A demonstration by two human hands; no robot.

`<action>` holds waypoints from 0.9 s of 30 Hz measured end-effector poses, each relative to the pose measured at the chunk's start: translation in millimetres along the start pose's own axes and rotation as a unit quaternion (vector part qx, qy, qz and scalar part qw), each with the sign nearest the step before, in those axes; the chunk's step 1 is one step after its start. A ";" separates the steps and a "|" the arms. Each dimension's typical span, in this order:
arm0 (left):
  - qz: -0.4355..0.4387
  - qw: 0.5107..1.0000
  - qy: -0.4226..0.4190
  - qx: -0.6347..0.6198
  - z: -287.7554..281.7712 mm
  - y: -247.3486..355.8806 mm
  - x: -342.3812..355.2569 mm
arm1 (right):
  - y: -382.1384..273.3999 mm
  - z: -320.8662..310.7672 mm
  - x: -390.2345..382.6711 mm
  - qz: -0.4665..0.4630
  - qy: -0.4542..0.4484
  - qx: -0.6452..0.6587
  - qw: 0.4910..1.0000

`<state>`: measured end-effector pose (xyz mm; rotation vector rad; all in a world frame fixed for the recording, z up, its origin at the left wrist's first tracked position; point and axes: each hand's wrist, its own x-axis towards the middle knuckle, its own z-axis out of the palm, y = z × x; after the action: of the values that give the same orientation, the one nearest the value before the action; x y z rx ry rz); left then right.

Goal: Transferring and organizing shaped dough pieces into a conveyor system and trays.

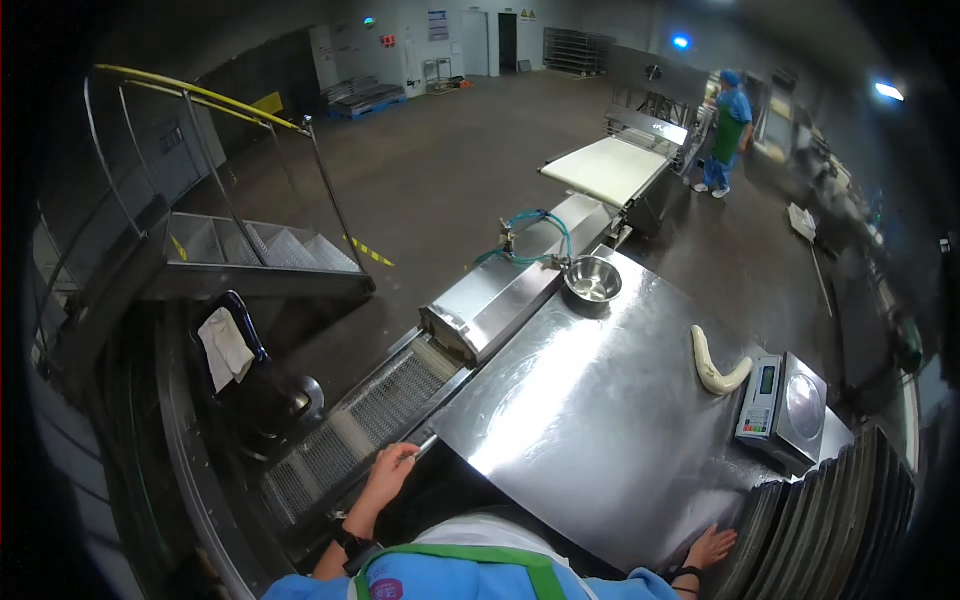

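Note:
My left hand (391, 472) is beside the wire-mesh conveyor (370, 420), its fingers loosely bent at the metal side rail, with nothing seen in it. My right hand (712, 547), fingers spread, rests at the near right edge of the steel table (590, 430), next to a stack of dark trays (830, 520). On the table's right side lies a long, curved, pale roll that looks like dough (712, 366). A digital scale (785, 405) stands just right of it, its plate bare. At the table's far corner sits a round metal bowl (592, 281).
Past a metal cover (510, 280) with a blue-green hose (540, 215), a white belt (612, 170) leads to a machine. A person (730, 135) stands beside it. Left are metal stairs (270, 250) with a yellow handrail and a dark chair (255, 335) with a cloth.

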<state>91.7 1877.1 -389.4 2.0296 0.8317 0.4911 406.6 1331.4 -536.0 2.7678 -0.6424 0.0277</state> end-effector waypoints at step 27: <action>-0.116 0.990 0.056 -0.057 -18.4 -16.3 -54.2 | -403.0 -136.3 -143.0 -0.660 -0.016 0.336 0.672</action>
<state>36.5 1855.5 -394.7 1.7859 1.0682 0.5110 459.2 1777.1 -532.3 3.1072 1.7882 -0.1199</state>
